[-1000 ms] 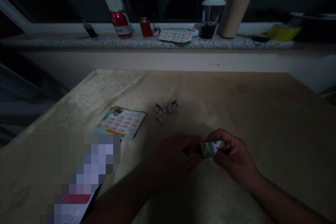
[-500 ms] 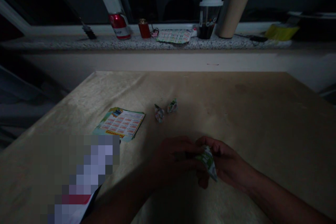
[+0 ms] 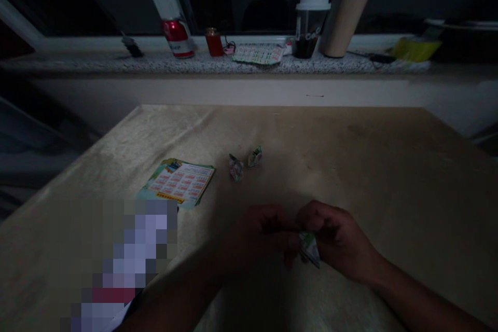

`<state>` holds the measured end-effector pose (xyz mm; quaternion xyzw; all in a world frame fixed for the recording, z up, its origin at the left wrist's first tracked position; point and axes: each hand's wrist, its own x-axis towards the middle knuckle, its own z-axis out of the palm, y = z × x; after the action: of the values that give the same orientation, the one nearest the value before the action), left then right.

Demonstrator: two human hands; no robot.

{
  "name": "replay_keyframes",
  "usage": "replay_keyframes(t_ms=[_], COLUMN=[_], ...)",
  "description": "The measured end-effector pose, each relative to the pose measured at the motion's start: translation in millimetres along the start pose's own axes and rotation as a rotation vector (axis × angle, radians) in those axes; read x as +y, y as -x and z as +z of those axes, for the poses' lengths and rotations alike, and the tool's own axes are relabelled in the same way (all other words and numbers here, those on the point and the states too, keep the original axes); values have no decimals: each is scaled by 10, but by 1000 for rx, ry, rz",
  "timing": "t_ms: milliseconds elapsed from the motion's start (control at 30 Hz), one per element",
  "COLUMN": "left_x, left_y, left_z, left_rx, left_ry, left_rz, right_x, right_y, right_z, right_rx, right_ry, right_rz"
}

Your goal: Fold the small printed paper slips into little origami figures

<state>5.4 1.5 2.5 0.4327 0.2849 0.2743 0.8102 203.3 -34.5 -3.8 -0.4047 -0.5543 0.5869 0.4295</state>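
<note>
Both my hands meet low over the tan table (image 3: pixel 369 166) in dim light. My left hand (image 3: pixel 257 238) and my right hand (image 3: pixel 338 241) pinch the same small folded piece of printed paper (image 3: pixel 310 249), green and white, between their fingertips. Two finished little folded paper shapes (image 3: pixel 236 167) (image 3: pixel 256 156) lie side by side on the table beyond my hands. A stack of printed paper sheets (image 3: pixel 178 181) with red and green print lies to the left of them.
A stone window ledge (image 3: pixel 116 62) runs along the back with a red can (image 3: pixel 178 39), a small red container (image 3: pixel 213 41), a printed sheet (image 3: pixel 259 53), a lidded drink cup (image 3: pixel 307 26), a cardboard tube (image 3: pixel 344 8) and a yellow object (image 3: pixel 416 47).
The folded paper has been turned and drawn further in between my fingers, so less of it shows. My right hand has curled tighter over it. Both hands stayed in about the same place.
</note>
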Motion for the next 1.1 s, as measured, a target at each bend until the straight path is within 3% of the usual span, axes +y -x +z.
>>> replay_keyframes(t_ms=[100,200,400,500,567,600,667,700,900,1033,1100], left_x=[-2,-27,-95,-90,-36,3,81,109,77,77,102], left_y=[29,44,-2,37,87,111,145,153,132,140,155], left_z=[1,10,36,16,-5,-16,-45,-63,-161,-144,-131], left_rx=[-38,-26,83,225,245,204,-16,-62,48,-4,-44], left_ry=[-35,-113,-87,-243,-517,-673,-935,-1005,-1071,-1055,-1072], left_rz=[15,82,260,316,341,378,442,474,675,702,678], right_x=[71,110,24,-30,-44,-45,-42,-43,-91,-108,-127], right_y=[12,9,-33,-21,5,19,42,48,5,7,15], right_z=[72,93,2,4,10,6,-18,-37,-99,-102,-113], right_rx=[-59,-54,-130,-67,54,113,185,202,58,127,96], right_ry=[-183,-240,-347,-192,39,149,305,349,499,510,551], right_rz=[186,238,15,-56,-120,-158,-247,-293,-481,-502,-524])
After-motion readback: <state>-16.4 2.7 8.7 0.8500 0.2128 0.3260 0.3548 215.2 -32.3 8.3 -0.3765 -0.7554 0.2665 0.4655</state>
